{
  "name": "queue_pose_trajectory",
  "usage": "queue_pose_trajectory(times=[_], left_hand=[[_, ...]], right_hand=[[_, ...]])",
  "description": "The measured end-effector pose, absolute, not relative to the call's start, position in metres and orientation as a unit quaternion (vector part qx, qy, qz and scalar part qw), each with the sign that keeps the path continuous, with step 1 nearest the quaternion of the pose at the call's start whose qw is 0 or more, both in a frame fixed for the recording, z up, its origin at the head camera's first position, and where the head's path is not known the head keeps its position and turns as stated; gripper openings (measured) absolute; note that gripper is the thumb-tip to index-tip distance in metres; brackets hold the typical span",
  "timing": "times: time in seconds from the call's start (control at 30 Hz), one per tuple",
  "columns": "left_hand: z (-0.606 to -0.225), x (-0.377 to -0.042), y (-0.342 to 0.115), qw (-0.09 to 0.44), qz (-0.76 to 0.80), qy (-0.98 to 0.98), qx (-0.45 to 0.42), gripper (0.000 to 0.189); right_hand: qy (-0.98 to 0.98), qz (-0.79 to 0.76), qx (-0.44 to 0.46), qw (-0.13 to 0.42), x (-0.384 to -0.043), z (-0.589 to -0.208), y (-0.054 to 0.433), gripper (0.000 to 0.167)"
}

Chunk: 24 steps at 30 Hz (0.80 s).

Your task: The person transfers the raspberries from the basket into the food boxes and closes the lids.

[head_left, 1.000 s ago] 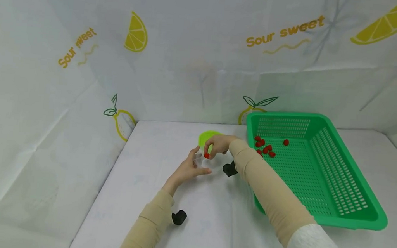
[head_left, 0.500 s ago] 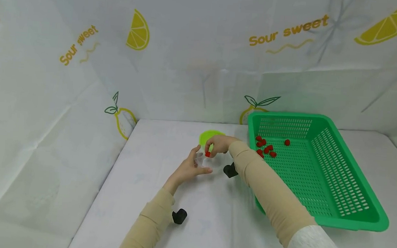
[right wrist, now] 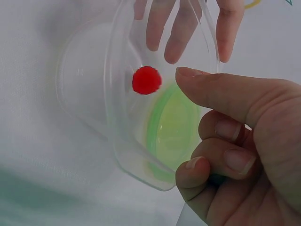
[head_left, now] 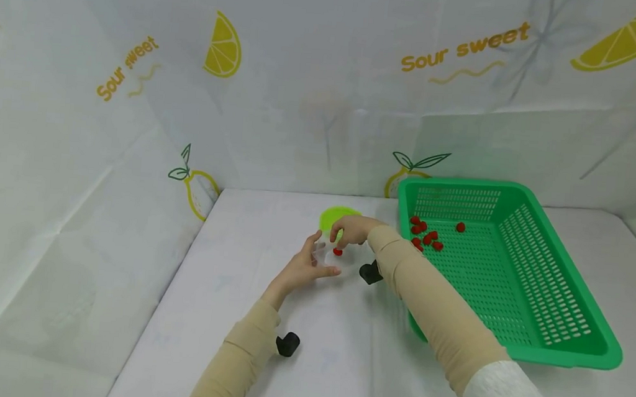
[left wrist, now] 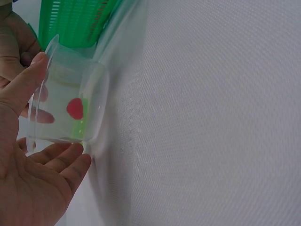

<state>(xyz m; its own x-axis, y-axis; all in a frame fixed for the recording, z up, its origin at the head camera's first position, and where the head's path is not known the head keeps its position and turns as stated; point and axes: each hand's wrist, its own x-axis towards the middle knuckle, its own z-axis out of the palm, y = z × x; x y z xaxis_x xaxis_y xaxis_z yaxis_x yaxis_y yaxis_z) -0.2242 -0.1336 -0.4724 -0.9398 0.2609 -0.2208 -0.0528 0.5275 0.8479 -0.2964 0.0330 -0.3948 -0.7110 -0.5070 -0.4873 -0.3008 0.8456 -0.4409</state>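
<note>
One small, round red piece (right wrist: 146, 80) is inside a clear plastic tub (left wrist: 96, 87), just beyond the right hand (head_left: 352, 229), whose loosely bent fingers hold nothing. The left hand (head_left: 302, 269) grips the tub between thumb and fingers. Beyond lies a round yellow-green disc (head_left: 335, 215); rightward, red pieces (head_left: 433, 235) lie in a green perforated plastic basket (head_left: 541, 354).

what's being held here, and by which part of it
A clear, cup-like plastic tub: the left hand holds it by its side walls near the open end. Nothing visible is gripped by the right hand; the small red berry is apart from it.
</note>
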Motion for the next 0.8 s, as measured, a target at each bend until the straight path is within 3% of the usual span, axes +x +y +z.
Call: queue_pose_trajectory(times=[0.5,0.8], left_hand=[[-0.472,-0.225,-0.133,0.167,0.483,0.857,0.059,0.1],[-0.47,-0.224,-0.134,0.165,0.481,0.859,0.054,0.098]], right_hand=[[0.909,-0.156,-0.225,0.315,-0.294,-0.394,0.035,0.033],[0.903,-0.152,-0.246,0.317,-0.288,-0.374,0.039,0.036]])
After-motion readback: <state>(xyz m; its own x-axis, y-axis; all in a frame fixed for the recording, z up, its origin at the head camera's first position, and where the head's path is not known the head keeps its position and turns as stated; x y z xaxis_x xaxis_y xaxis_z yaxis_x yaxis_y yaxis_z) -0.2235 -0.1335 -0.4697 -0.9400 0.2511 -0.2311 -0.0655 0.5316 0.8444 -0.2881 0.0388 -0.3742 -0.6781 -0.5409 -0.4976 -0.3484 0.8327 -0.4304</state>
